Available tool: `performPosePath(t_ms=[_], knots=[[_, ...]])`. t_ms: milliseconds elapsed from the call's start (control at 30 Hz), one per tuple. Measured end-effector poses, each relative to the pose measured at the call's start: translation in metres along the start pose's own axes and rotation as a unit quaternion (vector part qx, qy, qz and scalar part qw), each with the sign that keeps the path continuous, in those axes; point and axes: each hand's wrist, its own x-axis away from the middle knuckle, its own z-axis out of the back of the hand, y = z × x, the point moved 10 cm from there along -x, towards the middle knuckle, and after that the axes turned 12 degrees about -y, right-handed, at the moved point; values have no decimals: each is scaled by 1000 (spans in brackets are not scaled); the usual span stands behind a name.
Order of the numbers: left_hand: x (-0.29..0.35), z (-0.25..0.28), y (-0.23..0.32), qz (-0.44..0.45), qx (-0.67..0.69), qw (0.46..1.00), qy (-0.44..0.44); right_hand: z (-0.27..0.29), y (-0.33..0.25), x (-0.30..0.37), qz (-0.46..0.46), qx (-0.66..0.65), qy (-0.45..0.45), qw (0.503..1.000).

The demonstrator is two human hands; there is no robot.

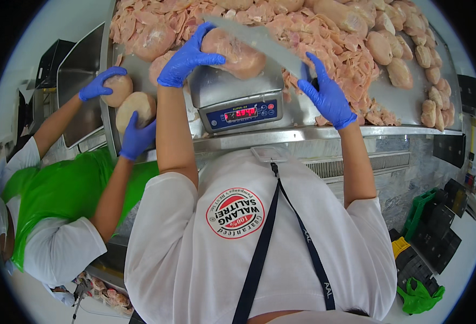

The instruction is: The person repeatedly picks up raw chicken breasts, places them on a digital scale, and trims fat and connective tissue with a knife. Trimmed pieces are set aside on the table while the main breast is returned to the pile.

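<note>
Chicken piece [237, 53] sits on the scale [232, 100] on the steel desk [324, 132]; my left hand [186, 56] cups it, my right hand [327, 94] grips a long knife [259, 40]. Best to steady it before cutting.

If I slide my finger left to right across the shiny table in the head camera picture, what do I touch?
Co-worker's gloved hand on a round chicken piece → left hand → chicken on the scale → right hand → chicken pieces at the far edge.
</note>
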Motion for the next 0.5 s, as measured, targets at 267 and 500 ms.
performPosePath(t_ms=[267,500], knots=[[-25,-8,17,-49,9,986,-162,-6,-27,-38,53,132,-137,980],[-28,-23,23,-29,47,976,-212,-22,-77,-84,103,129,-170,972]])
